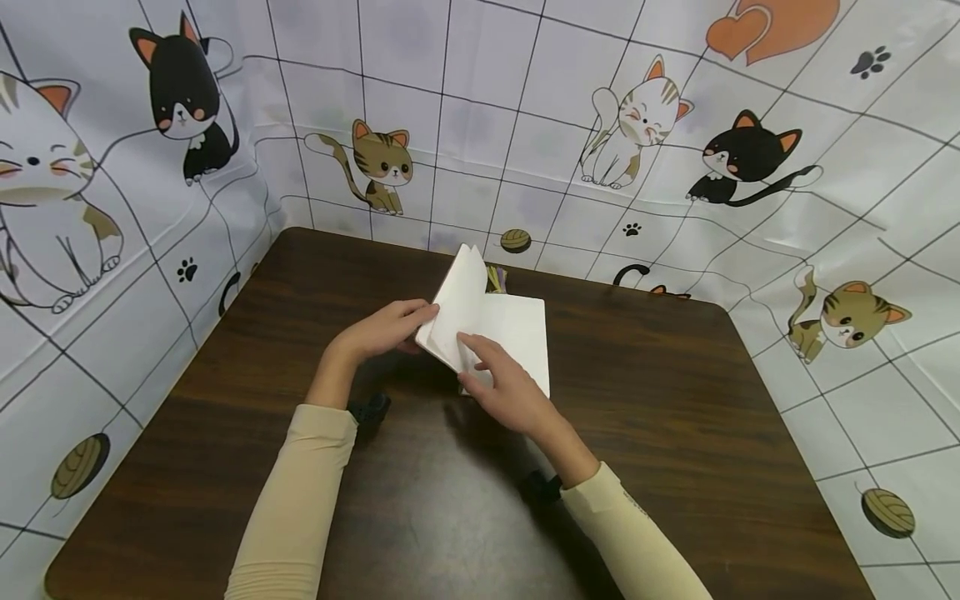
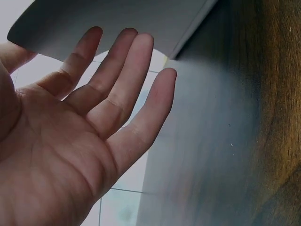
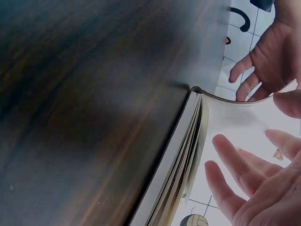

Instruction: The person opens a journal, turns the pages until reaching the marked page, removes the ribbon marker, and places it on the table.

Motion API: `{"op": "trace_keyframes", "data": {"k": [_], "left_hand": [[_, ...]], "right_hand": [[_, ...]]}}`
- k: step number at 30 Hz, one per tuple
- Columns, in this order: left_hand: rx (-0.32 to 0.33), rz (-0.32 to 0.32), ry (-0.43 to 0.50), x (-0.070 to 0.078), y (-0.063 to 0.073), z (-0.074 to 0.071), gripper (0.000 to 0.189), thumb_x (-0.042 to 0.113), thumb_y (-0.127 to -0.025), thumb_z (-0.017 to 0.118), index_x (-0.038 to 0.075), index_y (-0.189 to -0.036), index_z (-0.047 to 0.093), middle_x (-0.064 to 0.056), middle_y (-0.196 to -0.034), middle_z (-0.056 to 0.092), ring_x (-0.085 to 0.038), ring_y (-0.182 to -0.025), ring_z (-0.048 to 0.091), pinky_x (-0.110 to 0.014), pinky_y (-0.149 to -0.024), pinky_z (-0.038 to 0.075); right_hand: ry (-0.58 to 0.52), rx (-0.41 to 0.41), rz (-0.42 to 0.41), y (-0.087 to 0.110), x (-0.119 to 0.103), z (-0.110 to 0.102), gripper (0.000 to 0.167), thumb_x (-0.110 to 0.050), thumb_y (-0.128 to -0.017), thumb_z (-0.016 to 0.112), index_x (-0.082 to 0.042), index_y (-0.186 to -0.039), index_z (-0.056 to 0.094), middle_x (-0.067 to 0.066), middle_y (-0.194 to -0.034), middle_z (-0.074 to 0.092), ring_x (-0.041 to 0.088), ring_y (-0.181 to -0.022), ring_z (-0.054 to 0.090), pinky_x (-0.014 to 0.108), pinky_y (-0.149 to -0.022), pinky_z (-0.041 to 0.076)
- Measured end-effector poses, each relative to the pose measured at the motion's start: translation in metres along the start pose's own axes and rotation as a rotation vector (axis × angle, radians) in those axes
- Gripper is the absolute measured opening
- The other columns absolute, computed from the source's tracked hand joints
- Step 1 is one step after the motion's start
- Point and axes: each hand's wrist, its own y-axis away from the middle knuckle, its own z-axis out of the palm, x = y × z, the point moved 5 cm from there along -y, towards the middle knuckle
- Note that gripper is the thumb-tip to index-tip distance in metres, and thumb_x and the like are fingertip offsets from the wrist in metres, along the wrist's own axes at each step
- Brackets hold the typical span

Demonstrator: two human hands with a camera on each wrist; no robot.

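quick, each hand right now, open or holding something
Left hand: holding the notebook by its lifted cover.
Right hand: open over the notebook, no grip visible.

Dark wood-grain desk [image 1: 660,400], rounded corners, pale glare toward the near side. White grid-lined sheeting [image 1: 487,50] behind and along both sides, cartoon prints on it: big white cat [image 1: 37,200] at left edge, black-and-white cat [image 1: 180,92] beside it, brown striped cat [image 1: 384,167] left of centre. Orange hearts [image 1: 802,25] upper right. Paw print [image 1: 870,62] just below them. Yarn ball [image 1: 515,241] just above the desk's far edge.
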Motion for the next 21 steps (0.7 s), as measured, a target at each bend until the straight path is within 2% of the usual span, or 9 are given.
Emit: {"op": "trace_keyframes", "data": {"k": [4,6,8,10,12,15,16,21], "left_hand": [[0.006,-0.015,0.003,0.002,0.000,0.000,0.066,0.053,-0.116,0.035,0.003,-0.157,0.047,-0.021,-0.148,0.058,-0.040,-0.136,0.061,-0.059,-0.110,0.053],[0.009,-0.019,0.001,0.003,0.001,-0.001,0.066,0.055,-0.116,0.036,0.004,-0.156,0.049,-0.020,-0.148,0.059,-0.039,-0.136,0.061,-0.059,-0.111,0.052],[0.012,-0.008,-0.012,0.004,0.001,-0.002,0.062,0.053,-0.116,0.038,0.004,-0.150,0.055,-0.019,-0.141,0.062,-0.036,-0.130,0.063,-0.058,-0.111,0.053],[0.027,0.006,-0.039,0.004,0.001,-0.003,0.054,0.049,-0.116,0.042,0.004,-0.138,0.061,-0.016,-0.126,0.065,-0.032,-0.116,0.065,-0.053,-0.106,0.056],[0.046,0.025,-0.074,0.004,0.002,-0.005,0.045,0.043,-0.116,0.044,0.004,-0.125,0.064,-0.013,-0.109,0.065,-0.027,-0.101,0.063,-0.046,-0.094,0.056],[0.071,0.039,-0.111,0.003,0.002,-0.009,0.037,0.037,-0.116,0.046,0.004,-0.112,0.063,-0.008,-0.093,0.057,-0.025,-0.086,0.054,-0.040,-0.079,0.046],[0.075,0.041,-0.119,0.002,0.003,-0.010,0.036,0.036,-0.116,0.047,0.004,-0.110,0.063,-0.007,-0.091,0.056,-0.025,-0.084,0.052,-0.038,-0.077,0.044],[0.078,0.043,-0.107,0.002,0.005,-0.010,0.035,0.033,-0.116,0.049,0.003,-0.110,0.064,-0.008,-0.092,0.058,-0.025,-0.085,0.053,-0.038,-0.078,0.044]], "right_hand": [[0.065,-0.026,-0.009,0.001,-0.002,0.002,0.067,-0.032,-0.109,0.066,-0.035,-0.168,0.035,0.001,-0.172,0.038,0.027,-0.132,0.067,0.054,-0.107,0.055],[0.082,-0.036,-0.020,0.001,-0.002,0.002,0.067,-0.034,-0.109,0.064,-0.036,-0.169,0.033,0.002,-0.173,0.036,0.028,-0.132,0.067,0.056,-0.107,0.055],[0.080,-0.041,-0.037,0.001,-0.004,0.002,0.067,-0.035,-0.110,0.063,-0.036,-0.169,0.032,0.002,-0.173,0.036,0.030,-0.133,0.066,0.057,-0.107,0.054],[0.069,-0.042,-0.074,-0.001,0.004,0.003,0.066,-0.040,-0.110,0.061,-0.034,-0.169,0.032,0.001,-0.174,0.036,0.029,-0.135,0.065,0.054,-0.110,0.053],[0.073,-0.042,-0.078,-0.001,0.005,0.001,0.065,-0.040,-0.110,0.061,-0.031,-0.169,0.034,0.001,-0.174,0.037,0.029,-0.139,0.062,0.053,-0.113,0.051],[0.112,-0.046,-0.070,-0.001,0.010,-0.001,0.063,-0.036,-0.109,0.063,-0.024,-0.166,0.039,0.002,-0.171,0.043,0.030,-0.145,0.056,0.052,-0.117,0.047],[0.137,-0.050,-0.043,0.001,0.003,-0.004,0.061,-0.031,-0.109,0.064,-0.022,-0.165,0.042,0.003,-0.169,0.046,0.032,-0.146,0.055,0.054,-0.117,0.046],[0.228,-0.067,-0.029,0.002,0.010,-0.006,0.056,-0.027,-0.108,0.065,-0.015,-0.161,0.049,0.008,-0.160,0.056,0.030,-0.146,0.056,0.053,-0.117,0.045]]}}
